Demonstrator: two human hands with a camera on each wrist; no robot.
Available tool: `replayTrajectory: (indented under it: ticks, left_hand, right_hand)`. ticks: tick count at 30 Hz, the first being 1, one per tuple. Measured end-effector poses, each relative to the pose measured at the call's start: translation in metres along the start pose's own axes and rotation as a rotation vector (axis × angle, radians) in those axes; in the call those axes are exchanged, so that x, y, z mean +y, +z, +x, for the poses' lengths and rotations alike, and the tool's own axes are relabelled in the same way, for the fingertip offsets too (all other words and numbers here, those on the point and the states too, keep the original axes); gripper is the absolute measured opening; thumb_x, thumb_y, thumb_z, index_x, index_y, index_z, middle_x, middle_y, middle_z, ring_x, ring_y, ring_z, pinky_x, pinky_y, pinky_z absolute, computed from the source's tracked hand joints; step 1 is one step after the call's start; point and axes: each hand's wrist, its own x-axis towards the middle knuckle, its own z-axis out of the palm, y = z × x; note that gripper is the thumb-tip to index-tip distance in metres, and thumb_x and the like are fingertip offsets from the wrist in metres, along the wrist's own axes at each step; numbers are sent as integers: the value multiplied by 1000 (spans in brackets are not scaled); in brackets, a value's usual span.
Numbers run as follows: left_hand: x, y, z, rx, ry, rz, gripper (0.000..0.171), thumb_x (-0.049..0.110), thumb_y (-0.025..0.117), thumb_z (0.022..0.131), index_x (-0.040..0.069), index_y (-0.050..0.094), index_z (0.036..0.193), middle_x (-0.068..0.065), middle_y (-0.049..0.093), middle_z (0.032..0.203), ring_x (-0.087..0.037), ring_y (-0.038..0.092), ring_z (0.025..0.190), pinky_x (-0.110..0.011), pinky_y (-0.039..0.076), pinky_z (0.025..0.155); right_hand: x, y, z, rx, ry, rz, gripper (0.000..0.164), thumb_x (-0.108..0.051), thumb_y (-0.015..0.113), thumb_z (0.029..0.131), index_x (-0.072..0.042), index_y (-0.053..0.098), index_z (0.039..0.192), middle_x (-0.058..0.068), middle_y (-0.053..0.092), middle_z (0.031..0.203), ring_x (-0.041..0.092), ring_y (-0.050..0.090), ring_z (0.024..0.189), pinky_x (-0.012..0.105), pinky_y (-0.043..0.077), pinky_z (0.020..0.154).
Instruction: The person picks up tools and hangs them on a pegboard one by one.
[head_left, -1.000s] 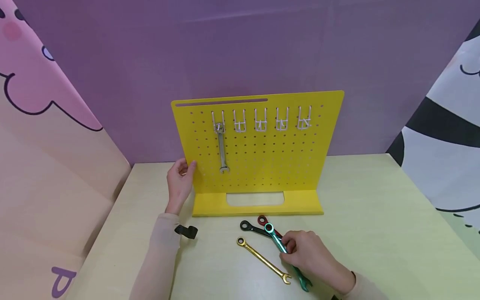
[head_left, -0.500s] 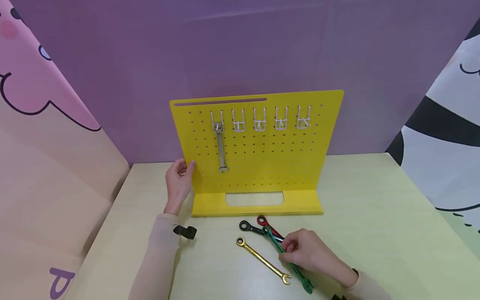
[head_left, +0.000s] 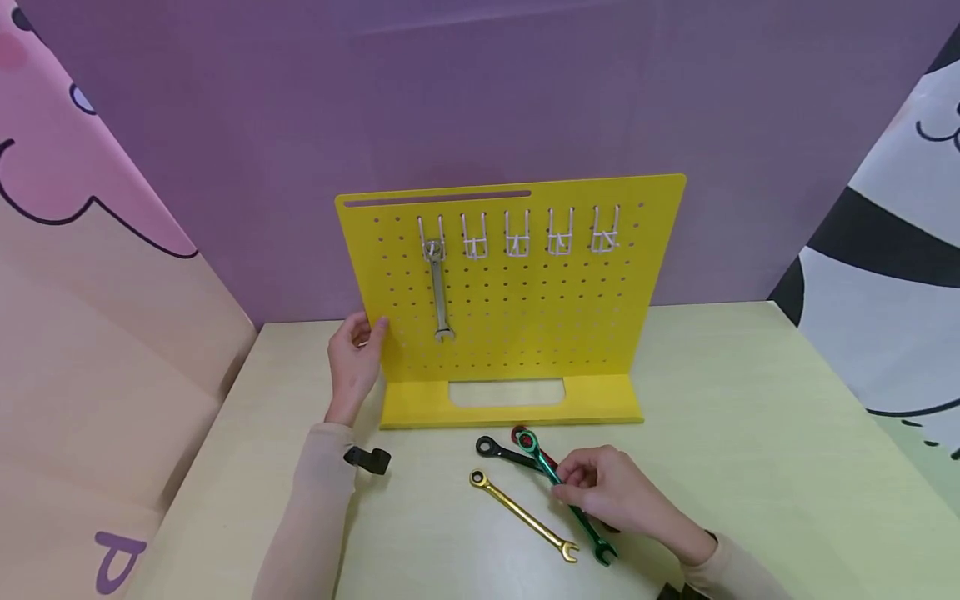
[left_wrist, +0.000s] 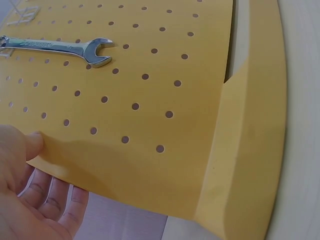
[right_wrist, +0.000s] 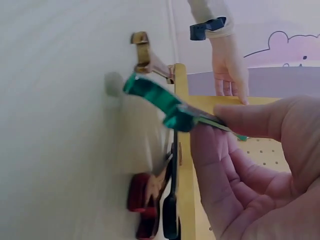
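My right hand (head_left: pixel 615 492) pinches a green ratchet wrench (head_left: pixel 551 475) between thumb and fingers. In the right wrist view the wrench's open end (right_wrist: pixel 155 97) stands off the table. Beneath it lie a black wrench (head_left: pixel 498 450) and a red wrench (right_wrist: pixel 145 200), partly covered. A gold wrench (head_left: pixel 525 514) lies to their left. My left hand (head_left: pixel 352 362) grips the left edge of a yellow pegboard (head_left: pixel 525 333), thumb on the front and fingers behind. A silver wrench (left_wrist: pixel 60 46) hangs from the board's leftmost hook.
Several white hooks (head_left: pixel 517 237) line the upper part of the pegboard, those right of the silver wrench bare. Its base (head_left: pixel 600 404) stands on the pale table (head_left: pixel 735 442). A purple backdrop (head_left: pixel 487 92) rises behind, with printed cartoon panels at both sides.
The right hand has raised the green wrench slightly, its ring end swinging over the red wrench. The left hand keeps its grip on the board. The head view has shifted slightly.
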Motion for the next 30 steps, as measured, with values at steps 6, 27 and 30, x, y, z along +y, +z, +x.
replayTrajectory:
  ticks: [6, 27, 30]
  left_hand:
    - [-2, 0, 0, 3, -10, 0, 31, 23, 69, 106, 2, 69, 128, -18, 70, 114, -20, 63, 99, -11, 50, 80]
    - [-1, -1, 0, 16, -24, 8, 33, 24, 69, 106, 2, 69, 130, -20, 71, 118, -21, 64, 101, -12, 50, 80]
    - [1, 0, 0, 16, -17, 8, 32, 23, 69, 106, 1, 69, 130, -21, 71, 117, -21, 64, 100, -11, 50, 80]
  right_hand:
    - [-7, -4, 2, 30, -17, 62, 14, -19, 80, 95, -7, 73, 98, 2, 70, 83, 11, 60, 72, 23, 47, 61]
    - [-34, -32, 20, 162, -59, 104, 19, -22, 78, 98, -5, 73, 105, 13, 75, 94, 17, 68, 82, 30, 58, 69]
    - [-38, -34, 25, 181, -74, 102, 18, -21, 78, 98, -5, 74, 106, 10, 76, 95, 19, 68, 85, 29, 57, 71]
